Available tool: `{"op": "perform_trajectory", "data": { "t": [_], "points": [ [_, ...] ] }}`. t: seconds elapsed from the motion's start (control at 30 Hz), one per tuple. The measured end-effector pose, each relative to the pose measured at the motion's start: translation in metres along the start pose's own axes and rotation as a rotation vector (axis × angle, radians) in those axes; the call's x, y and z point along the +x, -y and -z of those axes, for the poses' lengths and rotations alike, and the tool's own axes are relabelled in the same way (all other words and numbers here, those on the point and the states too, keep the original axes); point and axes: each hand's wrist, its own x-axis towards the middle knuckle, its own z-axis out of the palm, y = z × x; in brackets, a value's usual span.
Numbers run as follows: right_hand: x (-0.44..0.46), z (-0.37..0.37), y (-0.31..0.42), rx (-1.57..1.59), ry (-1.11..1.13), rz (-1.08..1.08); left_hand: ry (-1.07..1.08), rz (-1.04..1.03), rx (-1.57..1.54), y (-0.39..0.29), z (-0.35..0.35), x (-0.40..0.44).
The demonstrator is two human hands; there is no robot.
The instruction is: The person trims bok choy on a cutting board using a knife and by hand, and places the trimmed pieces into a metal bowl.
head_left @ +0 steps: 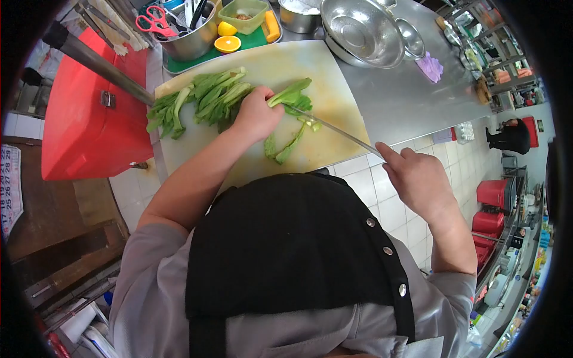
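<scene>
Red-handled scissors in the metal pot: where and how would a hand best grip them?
Probably grip the red-handled scissors by their loops, coming from above and the person's left: the loops jut past the rim of the metal pot there, while a black handle stands to their right.

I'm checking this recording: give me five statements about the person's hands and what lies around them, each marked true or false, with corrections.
1. The bare right hand holds a long, thin-looking metal knife. True.
2. The bare left hand holds a bright green leafy stalk over the wide pale cutting board. True.
3. Both hands grip the knife. False: only the right hand does.
4. A crumpled light-purple item lies on the grey metal counter. True.
5. No greens lie left of the left hand. False: green leafy bunches lie there on the board.
</scene>
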Motion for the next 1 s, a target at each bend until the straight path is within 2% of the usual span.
{"op": "perform_trajectory", "data": {
  "t": [0.2,0.3,0.4,0.6,0.8,1.0],
  "points": [
    [-0.047,-0.009,-0.023,0.194,0.097,-0.12,-0.049,-0.023,-0.051,0.002,0.003,-0.002],
    [-0.058,-0.002,-0.028,0.42,0.119,-0.154,0.0,-0.023,-0.169,0.014,0.002,0.003],
    [-0.058,0.003,-0.023,0.485,0.126,-0.237,0.162,0.057,-0.247,0.001,0.015,-0.005],
    [-0.067,-0.015,-0.022,0.604,-0.04,-0.384,0.139,0.12,-0.221,-0.004,0.025,-0.018],
    [-0.063,-0.017,-0.009,0.671,-0.011,-0.318,0.252,0.244,-0.441,-0.013,0.044,-0.035],
    [-0.056,-0.024,0.001,0.607,-0.012,-0.215,0.179,0.15,-0.25,0.008,0.041,-0.042]
  ]
}}
